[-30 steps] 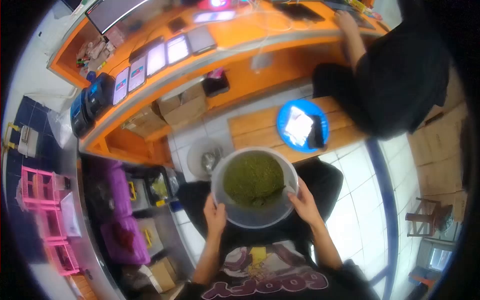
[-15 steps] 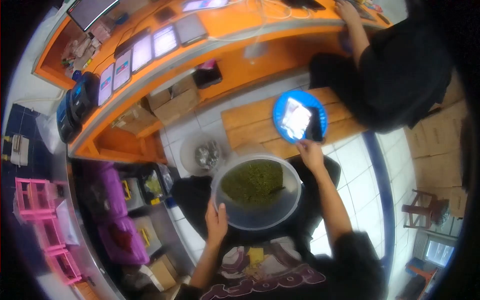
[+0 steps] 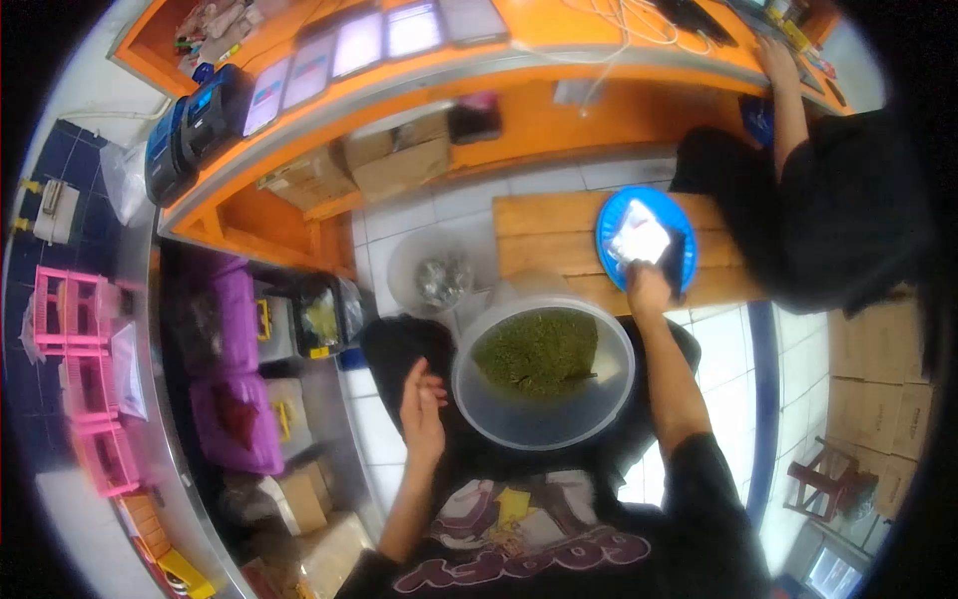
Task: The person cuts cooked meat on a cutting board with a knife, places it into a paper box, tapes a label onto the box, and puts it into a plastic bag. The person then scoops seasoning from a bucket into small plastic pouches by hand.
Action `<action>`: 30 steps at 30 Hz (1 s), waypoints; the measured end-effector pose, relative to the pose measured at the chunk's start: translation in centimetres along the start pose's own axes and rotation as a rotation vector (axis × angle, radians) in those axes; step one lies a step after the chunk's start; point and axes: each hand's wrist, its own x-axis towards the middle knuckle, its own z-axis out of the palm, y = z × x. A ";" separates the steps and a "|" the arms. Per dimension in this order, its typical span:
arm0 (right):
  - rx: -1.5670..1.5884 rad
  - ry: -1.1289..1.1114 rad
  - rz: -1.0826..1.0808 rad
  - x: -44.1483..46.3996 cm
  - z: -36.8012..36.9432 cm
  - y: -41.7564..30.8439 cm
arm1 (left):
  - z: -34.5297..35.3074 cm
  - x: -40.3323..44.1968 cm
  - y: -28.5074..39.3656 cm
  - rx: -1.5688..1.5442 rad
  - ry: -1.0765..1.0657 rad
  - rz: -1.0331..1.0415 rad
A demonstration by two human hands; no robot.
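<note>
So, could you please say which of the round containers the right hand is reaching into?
The blue tray on the wooden bench; the tub and bucket are translucent.

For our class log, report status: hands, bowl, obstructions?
Right hand at blue plate. Left hand open, off bowl. Bowl on lap, green contents. Nothing visibly blocking either hand.

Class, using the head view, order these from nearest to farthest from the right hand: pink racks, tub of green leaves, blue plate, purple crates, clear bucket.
1. Blue plate: right at the right hand.
2. Tub: left, nearer the body.
3. Clear bucket: farther left, on the floor.
4. Purple crates: left, past the bucket.
5. Pink racks: far left.
</note>
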 end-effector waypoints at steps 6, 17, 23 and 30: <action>0.434 0.332 0.074 -1.9 -5.8 -0.6 | 2.1 0.6 3.2 0.302 0.335 0.263; 0.508 0.041 -0.674 -18.0 -23.6 -14.1 | 9.5 -1.5 9.7 -0.243 -0.508 -0.154; 0.835 -0.199 -0.271 -17.4 -24.5 -14.4 | 5.1 0.4 8.3 0.466 -0.879 0.060; 0.968 -0.673 -0.391 -16.6 -23.6 -14.0 | 3.5 1.2 7.4 0.415 -1.049 0.086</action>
